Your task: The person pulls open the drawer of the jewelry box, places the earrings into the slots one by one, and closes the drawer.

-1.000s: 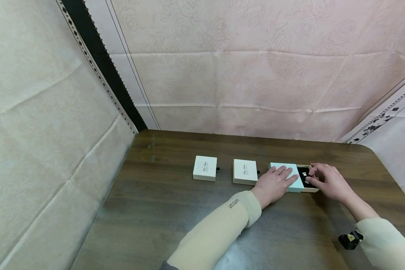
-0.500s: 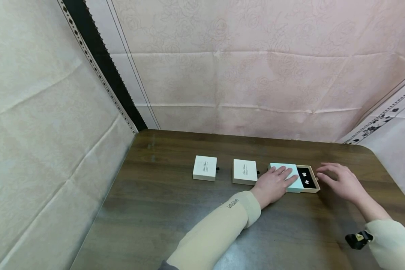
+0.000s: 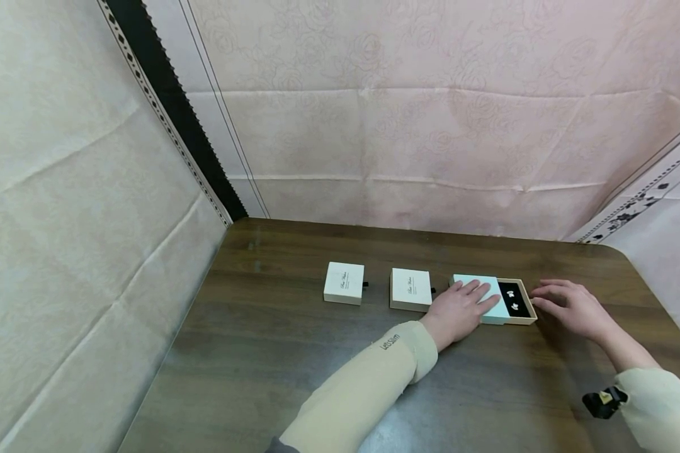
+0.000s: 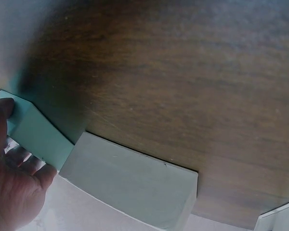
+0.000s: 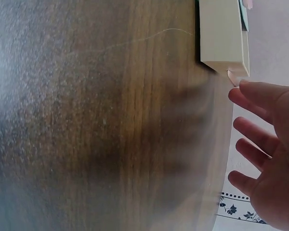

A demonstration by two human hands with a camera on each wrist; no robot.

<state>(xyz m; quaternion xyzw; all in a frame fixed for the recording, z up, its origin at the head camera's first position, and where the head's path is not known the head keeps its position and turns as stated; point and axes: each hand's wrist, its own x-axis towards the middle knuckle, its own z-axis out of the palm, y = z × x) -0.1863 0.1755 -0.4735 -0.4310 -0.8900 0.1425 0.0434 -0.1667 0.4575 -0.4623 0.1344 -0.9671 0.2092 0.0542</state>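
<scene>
My left hand (image 3: pixel 456 311) rests with spread, straight fingers on the light-blue sleeve (image 3: pixel 497 313) of a small drawer-style jewelry box. The cream drawer (image 3: pixel 522 320) sticks out of the sleeve to the right. Inside it, a black insert (image 3: pixel 524 307) carries two small white earrings (image 3: pixel 511 294). At the drawer's right end, my right hand (image 3: pixel 569 308) pinches a pale ribbon pull tab (image 5: pixel 232 78) between thumb and index finger, the other fingers loosely bent. In the left wrist view, the thumb and fingertips lie against the blue sleeve (image 4: pixel 43 134).
Two white boxes with printed lettering, a middle box (image 3: pixel 411 287) and a left box (image 3: pixel 344 281), stand in line on the brown wooden table (image 3: pixel 294 352). Each has a dark tab on its right side. Patterned cloth (image 3: pixel 430 126) hangs behind the table.
My right hand has moved right, off the black insert, to the drawer's end, where thumb and index finger meet the tab. Both earrings are now uncovered. The left hand stays put.
</scene>
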